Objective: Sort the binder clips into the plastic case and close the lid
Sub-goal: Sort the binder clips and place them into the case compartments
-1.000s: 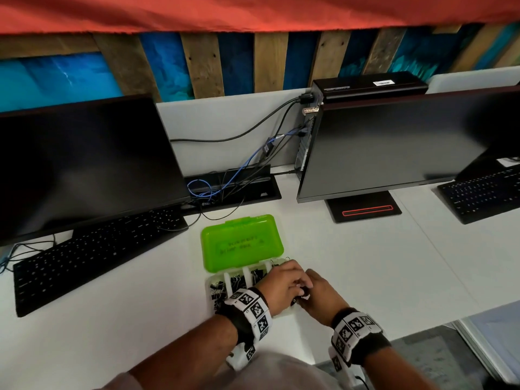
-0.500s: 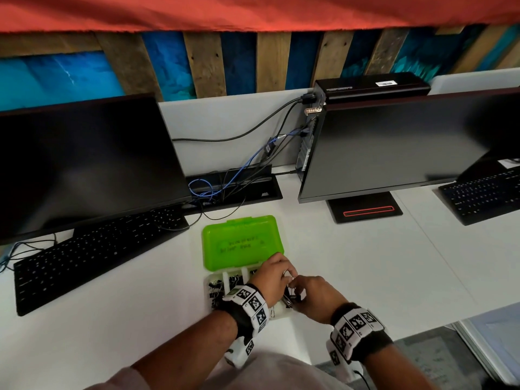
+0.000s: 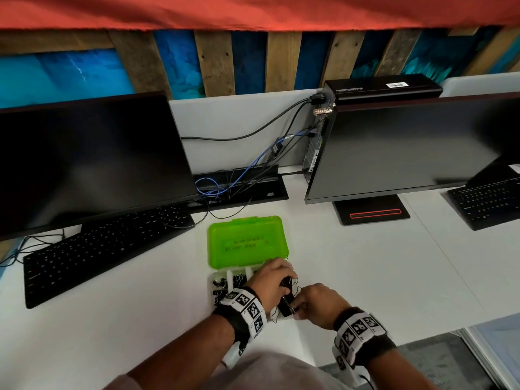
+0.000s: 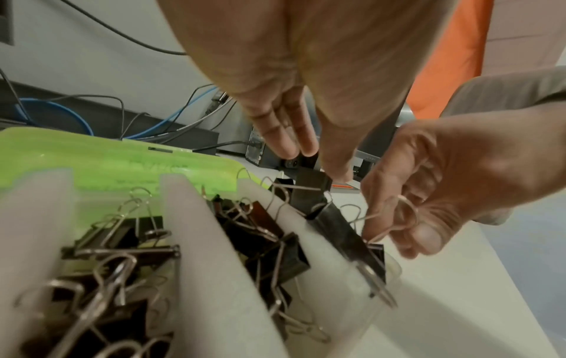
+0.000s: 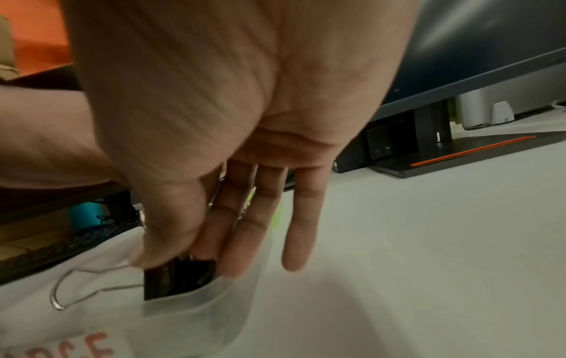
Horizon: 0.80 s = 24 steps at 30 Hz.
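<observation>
binder clips [image 4: 343,227] under both hands [image 3: 292,294], seemingly pinched

Green lid [image 3: 247,241], black binder clips [image 4: 275,256], white desk [image 3: 365,263], checker-patterned wristbands [image 3: 247,308].

— Where's the plastic case [image 3: 218,278]?
— On the white desk, its green lid [image 3: 247,242] flung open away from the person.
— And the binder clips [image 4: 122,252]?
— Black, wire-handled, heaped in the divided compartments; sizes possibly differ, it's blurry.
</observation>
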Motion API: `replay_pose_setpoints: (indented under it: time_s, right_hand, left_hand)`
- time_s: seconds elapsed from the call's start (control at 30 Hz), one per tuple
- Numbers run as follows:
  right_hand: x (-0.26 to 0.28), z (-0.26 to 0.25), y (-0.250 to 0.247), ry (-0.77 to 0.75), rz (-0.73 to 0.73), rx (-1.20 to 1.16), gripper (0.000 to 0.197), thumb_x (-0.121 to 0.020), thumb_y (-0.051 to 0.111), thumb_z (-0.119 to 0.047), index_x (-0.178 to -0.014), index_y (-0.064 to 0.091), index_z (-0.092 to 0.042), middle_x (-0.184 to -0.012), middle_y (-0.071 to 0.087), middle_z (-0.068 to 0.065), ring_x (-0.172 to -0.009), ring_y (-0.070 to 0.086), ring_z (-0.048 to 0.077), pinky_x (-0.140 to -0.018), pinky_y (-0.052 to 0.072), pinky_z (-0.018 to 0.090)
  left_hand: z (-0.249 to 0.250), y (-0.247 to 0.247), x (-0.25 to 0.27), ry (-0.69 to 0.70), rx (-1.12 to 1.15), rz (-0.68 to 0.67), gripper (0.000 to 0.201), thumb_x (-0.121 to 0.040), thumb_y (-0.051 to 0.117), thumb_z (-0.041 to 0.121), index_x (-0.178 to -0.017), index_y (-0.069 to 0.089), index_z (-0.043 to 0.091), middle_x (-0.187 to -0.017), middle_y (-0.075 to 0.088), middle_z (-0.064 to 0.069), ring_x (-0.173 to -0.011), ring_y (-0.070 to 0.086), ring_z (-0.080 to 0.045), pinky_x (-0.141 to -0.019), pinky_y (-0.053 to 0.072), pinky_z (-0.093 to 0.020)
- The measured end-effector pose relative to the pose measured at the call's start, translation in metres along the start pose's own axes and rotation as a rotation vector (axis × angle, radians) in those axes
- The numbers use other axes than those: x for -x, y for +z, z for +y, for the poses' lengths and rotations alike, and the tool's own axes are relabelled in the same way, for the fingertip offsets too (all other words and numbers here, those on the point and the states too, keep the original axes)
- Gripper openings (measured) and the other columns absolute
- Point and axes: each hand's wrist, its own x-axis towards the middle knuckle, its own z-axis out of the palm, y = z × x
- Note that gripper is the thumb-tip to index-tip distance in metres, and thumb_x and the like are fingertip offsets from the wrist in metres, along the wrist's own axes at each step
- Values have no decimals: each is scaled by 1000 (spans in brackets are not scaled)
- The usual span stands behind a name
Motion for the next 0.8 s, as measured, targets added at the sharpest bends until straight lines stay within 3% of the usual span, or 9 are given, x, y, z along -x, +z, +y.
replay_pose_setpoints:
  time_s: [0.07,0.17,0.3,0.47,0.53,0.63,0.7,0.77,0.8]
  right_hand:
    - [2,1,-4,19,49,-85,7,-75,73,-34,-79,69,-37,-77,63,-16,-83,63,9,-73,47,22]
    - [1,-1,-5,27,20,-209,24,-67,81,-31,-62,60,-43,-69,64,-15,-69,61,3,-70,50,21]
    - [-5,-11,-4,50,-18,-70,15,-68,73,-45,-75,65,-35,-86,71,-9,-83,65,12,-75,49,27]
    - [-6,-15,2,82,54,306,29,-82,47,-38,-92,65,-18,-100,66,13,-93,63,35,-73,44,32]
    - [-5,-14,3,101,61,345,31,-84,43,-37,-96,64,-17,-102,66,13,-95,63,35,-76,47,35]
    - [-4,-13,1,95,-6,262,28,-79,50,-40,-97,64,-25,-104,67,8,-99,62,31,-79,47,33]
    - [-2,-16,-1,73,-45,224,32,-75,57,-51,-94,65,-26,-101,68,4,-98,63,27,-75,43,30]
    - [-1,-20,0,94,-10,205,49,-75,51,-67,-89,65,-21,-96,69,6,-93,64,28,-72,44,31]
    - [-2,-21,2,107,33,211,52,-78,47,-67,-89,65,-20,-97,68,8,-93,63,30,-74,46,33]
  left_hand:
    - [0,-5,2,-32,-17,-7,25,-81,67,8,-104,63,18,-116,50,4,-98,49,-8,-92,40,-19]
    - [1,-10,5,-60,-57,-103,22,-79,70,10,-100,65,14,-110,54,-1,-93,55,-15,-85,46,-23]
    - [2,-9,10,-23,-185,-223,18,-80,62,3,-96,66,12,-106,57,-7,-97,58,-25,-87,49,-34]
    - [2,-5,15,-18,-232,-215,21,-88,53,11,-107,62,14,-111,61,-7,-103,58,-25,-92,48,-37]
    - [2,-6,20,62,-358,-242,26,-88,54,16,-113,59,16,-114,62,-6,-110,50,-23,-96,43,-37]
    - [6,-9,23,224,-639,-209,26,-88,54,27,-112,61,23,-110,66,2,-110,39,-21,-91,33,-38]
    - [9,-13,22,227,-671,-221,25,-88,53,29,-111,62,26,-109,67,4,-108,39,-20,-89,33,-38]
    - [9,-15,22,199,-626,-229,25,-88,54,26,-111,63,26,-108,67,4,-106,40,-20,-90,32,-37]
    - [9,-17,22,185,-595,-211,26,-88,53,24,-113,62,25,-108,67,3,-106,41,-20,-91,32,-36]
